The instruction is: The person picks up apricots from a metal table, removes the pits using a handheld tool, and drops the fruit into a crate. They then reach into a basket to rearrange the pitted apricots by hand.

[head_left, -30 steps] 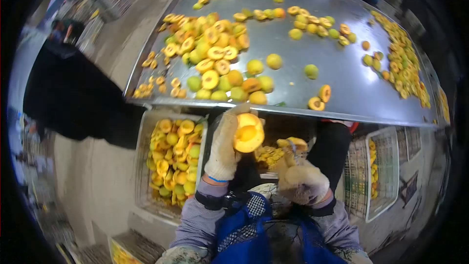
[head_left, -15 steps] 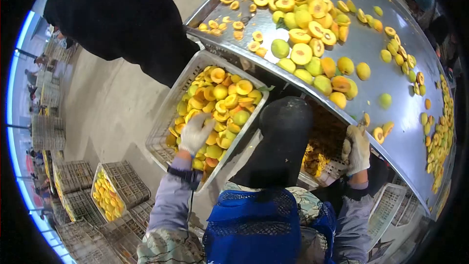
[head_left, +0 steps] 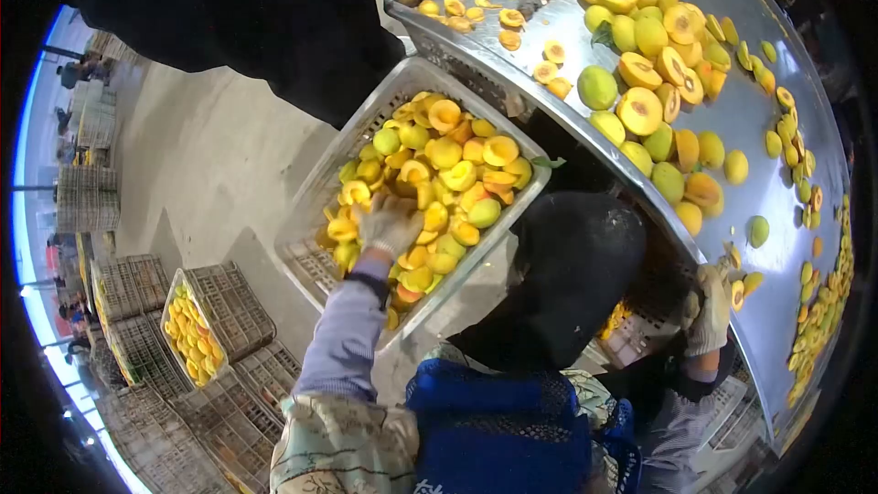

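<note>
My left hand [head_left: 391,222], in a pale work glove, reaches into a plastic crate [head_left: 320,165] filled with halved yellow peaches [head_left: 445,154]. Its fingers are apart and touch the fruit on top, slightly blurred; no piece is clearly gripped. At the near edge of the metal table [head_left: 549,119] is my right hand [head_left: 707,311], gloved too, with its fingers curled closed. A small yellowish-brown piece shows at its fingertips, too small to name. Whole and cut peaches [head_left: 640,110] lie heaped on the table, several halves with the stone still inside.
A dark-clothed person [head_left: 238,18] stands beyond the crate. Below the table, a container [head_left: 631,334] holds orange-brown scraps, partly hidden by my dark-covered knee [head_left: 576,274]. Stacked crates [head_left: 219,402] stand on the left floor, one holding yellow fruit [head_left: 192,334].
The view has shifted, so table and crate appear further right. My left hand has moved deeper among the peach halves, fingers pressing into them. My right hand stays at the table edge.
</note>
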